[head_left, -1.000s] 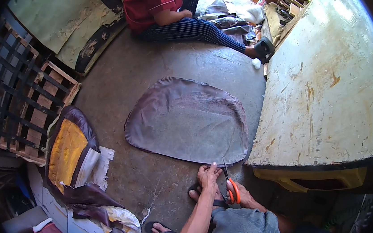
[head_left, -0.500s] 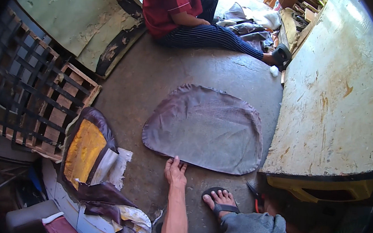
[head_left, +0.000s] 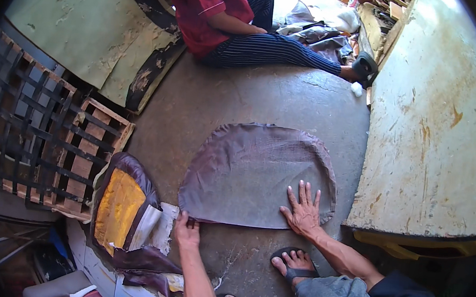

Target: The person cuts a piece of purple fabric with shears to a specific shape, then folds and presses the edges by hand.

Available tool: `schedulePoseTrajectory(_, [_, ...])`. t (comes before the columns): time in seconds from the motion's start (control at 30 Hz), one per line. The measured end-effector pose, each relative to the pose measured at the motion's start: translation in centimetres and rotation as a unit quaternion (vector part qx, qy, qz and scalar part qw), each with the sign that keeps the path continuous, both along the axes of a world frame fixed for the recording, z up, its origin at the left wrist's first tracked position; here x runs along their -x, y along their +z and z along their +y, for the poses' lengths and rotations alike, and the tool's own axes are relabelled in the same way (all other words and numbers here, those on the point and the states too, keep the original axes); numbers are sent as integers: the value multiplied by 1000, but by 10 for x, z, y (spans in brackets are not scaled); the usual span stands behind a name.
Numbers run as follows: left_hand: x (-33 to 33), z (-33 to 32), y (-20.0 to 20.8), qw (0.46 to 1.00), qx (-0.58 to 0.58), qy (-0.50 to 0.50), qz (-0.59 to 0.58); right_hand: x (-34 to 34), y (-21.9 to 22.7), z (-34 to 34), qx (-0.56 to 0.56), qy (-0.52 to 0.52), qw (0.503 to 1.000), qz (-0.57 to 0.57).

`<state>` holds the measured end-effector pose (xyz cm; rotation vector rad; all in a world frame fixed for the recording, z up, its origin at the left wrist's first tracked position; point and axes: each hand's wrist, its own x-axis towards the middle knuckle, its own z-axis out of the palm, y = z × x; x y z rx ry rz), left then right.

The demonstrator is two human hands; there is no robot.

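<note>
A purplish-brown leatherette cover (head_left: pixel 246 186) lies on the floor before me, its greyish underside up. Its rounded far edge is puckered, and its near edge runs nearly straight. My left hand (head_left: pixel 187 232) pinches the near left corner, fingertips partly hidden at the edge. Flat on the near right part of the cover, my right hand (head_left: pixel 303 211) rests with fingers spread.
Left of the cover lies a dark-rimmed padded piece with yellow foam (head_left: pixel 119 208). A webbed wooden frame (head_left: pixel 86 151) stands beyond it. A pale worn panel (head_left: pixel 428 138) borders the right. Another person (head_left: pixel 221 26) sits at the far side.
My left hand has slid left along the near edge to the corner. My right hand has come in and laid itself on the cover. The cover's near edge now lies straighter.
</note>
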<state>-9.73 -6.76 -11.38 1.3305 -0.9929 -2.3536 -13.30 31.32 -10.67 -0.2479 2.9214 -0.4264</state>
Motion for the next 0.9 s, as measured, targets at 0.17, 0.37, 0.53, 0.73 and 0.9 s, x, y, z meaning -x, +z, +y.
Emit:
schedulePoseTrajectory(0.17, [-62,8,-17,976,152,76,-135,53,4,-5,-11,124,987,103])
schedulePoseTrajectory(0.37, [-97,35,14,992,-19,58,-114,103,11,5,60,159,983,66])
schedulePoseTrajectory(0.53, [-87,26,26,997,-33,48,-46,102,-2,-23,-21,102,988,116])
schedulePoseTrajectory(0.73, [-109,50,-12,936,253,36,-243,111,11,-18,-23,121,991,55])
schedulePoseTrajectory(0.9, [-103,82,9,765,503,-78,-394,118,11,-1,-1,160,985,63])
